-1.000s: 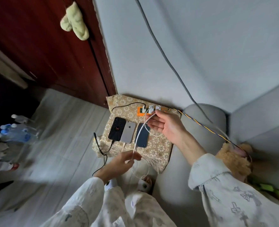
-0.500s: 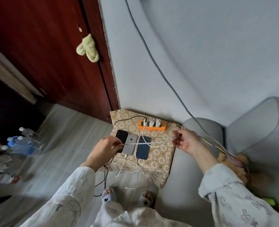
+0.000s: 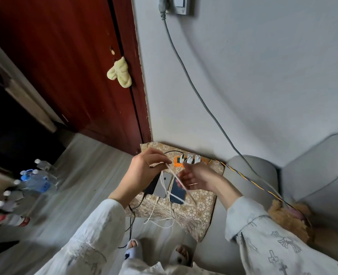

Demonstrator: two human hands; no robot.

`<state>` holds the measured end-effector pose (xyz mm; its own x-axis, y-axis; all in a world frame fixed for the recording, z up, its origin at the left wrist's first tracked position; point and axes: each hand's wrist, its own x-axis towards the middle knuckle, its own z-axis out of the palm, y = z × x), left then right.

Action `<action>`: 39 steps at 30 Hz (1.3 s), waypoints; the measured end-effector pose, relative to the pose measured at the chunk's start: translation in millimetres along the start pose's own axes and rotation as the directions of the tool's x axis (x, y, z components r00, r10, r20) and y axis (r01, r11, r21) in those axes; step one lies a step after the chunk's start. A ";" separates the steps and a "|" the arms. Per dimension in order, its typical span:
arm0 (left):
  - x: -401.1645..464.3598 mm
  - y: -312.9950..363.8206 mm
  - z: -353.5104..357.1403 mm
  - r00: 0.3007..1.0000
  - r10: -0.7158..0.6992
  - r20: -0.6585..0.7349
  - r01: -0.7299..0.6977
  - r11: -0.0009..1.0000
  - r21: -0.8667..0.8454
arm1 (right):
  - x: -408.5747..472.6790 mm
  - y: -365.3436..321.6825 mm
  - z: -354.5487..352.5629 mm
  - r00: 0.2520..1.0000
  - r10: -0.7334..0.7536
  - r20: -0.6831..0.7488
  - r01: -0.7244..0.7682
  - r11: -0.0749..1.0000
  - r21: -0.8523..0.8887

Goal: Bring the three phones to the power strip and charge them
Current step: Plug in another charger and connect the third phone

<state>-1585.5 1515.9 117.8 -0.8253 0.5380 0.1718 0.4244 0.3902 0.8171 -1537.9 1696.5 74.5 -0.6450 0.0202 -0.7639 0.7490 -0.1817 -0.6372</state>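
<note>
Three phones lie side by side on a patterned cushion (image 3: 197, 207): a black phone (image 3: 151, 187), a silver phone (image 3: 162, 185) and a dark blue phone (image 3: 177, 192). The orange power strip (image 3: 177, 162) at the cushion's far edge carries three white chargers (image 3: 190, 158). My left hand (image 3: 144, 171) pinches a white cable (image 3: 175, 177) above the phones. My right hand (image 3: 197, 178) is blurred, fingers spread, close to the same cable over the blue phone. White cables trail off the cushion's near edge.
A grey cord (image 3: 192, 84) runs from a wall socket (image 3: 179, 5) down to a grey sofa (image 3: 311, 175) on the right. A red door (image 3: 64, 62) stands to the left. Water bottles (image 3: 33, 181) lie on the floor at left. My slippered feet (image 3: 132, 251) are below.
The hands, wide apart with the white cable stretched between them, have come together over the phones. The left hand rose with the cable. The view has tilted upward.
</note>
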 end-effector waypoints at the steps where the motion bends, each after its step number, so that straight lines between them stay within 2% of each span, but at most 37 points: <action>1: 1.4 3.7 -3.4 0.999 -0.013 0.047 0.015 0.999 -0.036 | 2.8 -2.3 6.7 0.993 0.066 0.094 -0.069 0.997 0.028; 3: 1.5 8.9 -9.2 0.988 -0.024 0.150 0.036 0.996 -0.077 | 12.3 -5.3 18.7 0.975 0.141 0.169 -0.164 0.978 0.129; 6: -1.2 11.4 -14.1 0.954 -0.011 0.301 0.017 1.000 -0.019 | 27.5 -9.9 27.3 0.976 0.146 0.164 -0.193 0.925 0.327; 9: -2.2 11.8 -17.1 0.899 -0.053 0.435 0.066 0.998 -0.014 | 36.6 -15.7 20.6 0.961 0.155 0.229 -0.244 0.866 0.437; 12: -3.7 9.1 -17.4 0.863 -0.053 0.503 0.089 0.995 -0.048 | 37.5 -22.2 13.8 0.979 0.123 0.162 -0.174 0.919 0.355; 14: -5.6 3.7 -16.6 0.899 -0.131 0.417 0.246 0.940 -0.235 | 28.4 -27.8 10.5 0.992 0.048 0.117 -0.080 0.955 0.285; 16: -3.3 -7.5 -13.8 0.888 -0.348 0.301 0.452 0.782 -0.430 | 16.4 -33.1 5.2 0.987 -0.073 0.146 0.046 0.982 0.185; 17: -1.3 -15.0 -11.0 0.834 -0.484 0.265 0.549 0.686 -0.477 | 10.3 -34.7 3.4 0.978 -0.124 0.166 0.107 0.988 0.108; 19: 3.0 -26.5 -4.9 0.672 -0.677 0.300 0.707 0.467 -0.530 | -1.6 -36.4 0.5 0.957 -0.197 0.215 0.210 0.977 -0.039; 21: 7.3 -29.8 -0.8 0.563 -0.699 0.440 0.770 0.252 -0.586 | -11.4 -34.7 0.3 0.934 -0.228 0.275 0.280 0.945 -0.168; 23: 15.1 -30.0 0.6 0.564 -0.624 0.540 0.727 0.066 -0.683 | -18.4 -30.4 0.0 0.921 -0.198 0.335 0.304 0.903 -0.303; 25: 24.6 -27.4 -0.4 0.610 -0.593 0.526 0.615 -0.065 -0.786 | -21.6 -22.4 -1.2 0.918 -0.147 0.368 0.311 0.843 -0.439; 26: 29.2 -25.1 -0.9 0.623 -0.601 0.501 0.564 -0.099 -0.820 | -21.8 -18.0 -2.8 0.923 -0.126 0.363 0.314 0.791 -0.525; 27: 32.2 -22.5 -1.5 0.633 -0.615 0.470 0.532 -0.096 -0.841 | -21.1 -13.4 -4.7 0.932 -0.114 0.344 0.315 0.726 -0.611; 28: 33.5 -19.5 -2.1 0.655 -0.614 0.440 0.525 -0.049 -0.850 | -20.0 -8.9 -6.7 0.939 -0.110 0.325 0.309 0.684 -0.661; 29: 33.4 -16.6 -3.2 0.689 -0.588 0.423 0.539 0.026 -0.842 | -17.9 -5.1 -8.4 0.944 -0.112 0.312 0.299 0.694 -0.655; 30: 32.0 -12.9 -4.7 0.728 -0.534 0.429 0.569 0.123 -0.813 | -16.0 -2.9 -9.4 0.946 -0.130 0.296 0.288 0.754 -0.591; 32: 25.1 -4.3 -7.6 0.776 -0.394 0.492 0.622 0.355 -0.698 | -13.2 -5.9 -9.7 0.958 -0.171 0.230 0.239 0.920 -0.311; 33: 20.8 -0.2 -8.9 0.778 -0.330 0.535 0.628 0.459 -0.629 | -10.5 -11.1 -9.5 0.965 -0.166 0.203 0.191 0.975 -0.111; 34: 16.4 3.1 -9.7 0.769 -0.275 0.577 0.619 0.544 -0.566 | -8.6 -17.9 -9.0 0.970 -0.141 0.199 0.123 0.987 0.103; 36: 8.6 8.2 -9.9 0.734 -0.195 0.651 0.590 0.658 -0.468 | -6.6 -33.0 -6.5 0.969 -0.098 0.226 -0.012 0.897 0.441; 39: -0.2 7.8 -10.1 0.646 -0.157 0.747 0.554 0.770 -0.318 | -5.4 -50.8 -0.9 0.967 -0.122 0.223 -0.054 0.759 0.649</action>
<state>-1585.7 1511.3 129.7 -0.3212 0.8447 -0.4282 -0.2489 0.3609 0.8988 -1572.4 1706.4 110.9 -0.7487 -0.1780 -0.6385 0.5053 -0.7768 -0.3759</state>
